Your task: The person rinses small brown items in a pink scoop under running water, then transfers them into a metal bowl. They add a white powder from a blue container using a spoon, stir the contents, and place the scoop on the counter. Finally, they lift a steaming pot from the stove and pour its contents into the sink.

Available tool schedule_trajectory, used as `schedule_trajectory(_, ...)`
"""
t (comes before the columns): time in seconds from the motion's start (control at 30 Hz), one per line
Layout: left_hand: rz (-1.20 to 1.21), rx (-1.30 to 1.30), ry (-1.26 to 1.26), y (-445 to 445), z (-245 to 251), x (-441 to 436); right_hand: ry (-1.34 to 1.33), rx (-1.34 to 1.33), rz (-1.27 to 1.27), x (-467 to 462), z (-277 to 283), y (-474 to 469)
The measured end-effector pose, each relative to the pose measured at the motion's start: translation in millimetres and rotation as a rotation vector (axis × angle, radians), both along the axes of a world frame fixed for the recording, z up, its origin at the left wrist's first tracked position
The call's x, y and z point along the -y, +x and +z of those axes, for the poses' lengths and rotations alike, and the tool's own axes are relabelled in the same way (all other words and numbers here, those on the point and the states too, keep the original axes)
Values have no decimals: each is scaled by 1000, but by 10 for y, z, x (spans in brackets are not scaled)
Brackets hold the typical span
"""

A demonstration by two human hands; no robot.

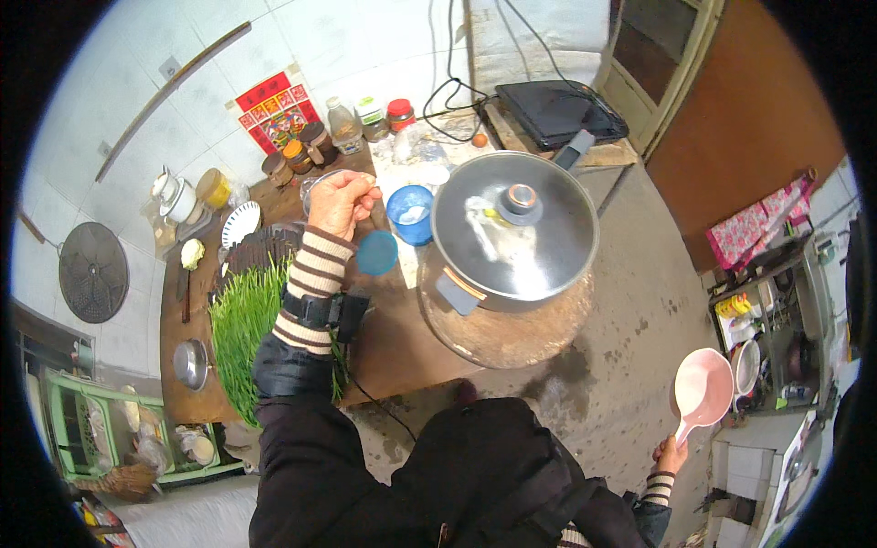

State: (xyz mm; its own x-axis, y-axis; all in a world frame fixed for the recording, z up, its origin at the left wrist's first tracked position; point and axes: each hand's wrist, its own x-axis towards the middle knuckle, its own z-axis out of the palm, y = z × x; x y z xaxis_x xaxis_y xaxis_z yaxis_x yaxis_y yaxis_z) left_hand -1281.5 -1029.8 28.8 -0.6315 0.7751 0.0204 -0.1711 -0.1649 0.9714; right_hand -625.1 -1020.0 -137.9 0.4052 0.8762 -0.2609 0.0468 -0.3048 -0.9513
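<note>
My left hand is raised over the table with its fingers bunched; nothing shows clearly between them. Partly behind it is a clear round container. Just right of the hand stands an open blue plastic tub with something white inside, and a round blue lid lies below it. My right hand, far out at the lower right, grips the handle of a pink plastic water dipper. A large pan with a glass lid sits on a round wooden board. Green chives lie left of my forearm.
Jars line the wall behind the table, with an egg near the pan. A black induction cooker sits at the back right. On the left are a knife, a striped dish and a metal bowl. Shelves stand right.
</note>
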Motion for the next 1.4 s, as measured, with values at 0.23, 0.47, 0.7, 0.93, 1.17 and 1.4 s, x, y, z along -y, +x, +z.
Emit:
schedule_trajectory(0.23,-160,-26,-39,1509,310,-50,-4,-34,20,161,5,923)
schedule_trajectory(0.47,-456,55,-32,3283,78,-610,32,-46,-105,501,81,1970)
schedule_trajectory(0.7,-789,120,-52,4957,-134,-1551,65,-38,-340,997,213,2648)
schedule_trajectory(0.93,-1072,97,-111,6612,-387,-2586,5,-104,-648,1247,225,3201)
schedule_trajectory(1.17,-1345,153,-84,8629,-428,-3514,0,-76,-923,1026,522,4016)
schedule_trajectory(1.4,-1546,117,-55,10470,-326,-4033,43,-115,-1145,820,738,4518)
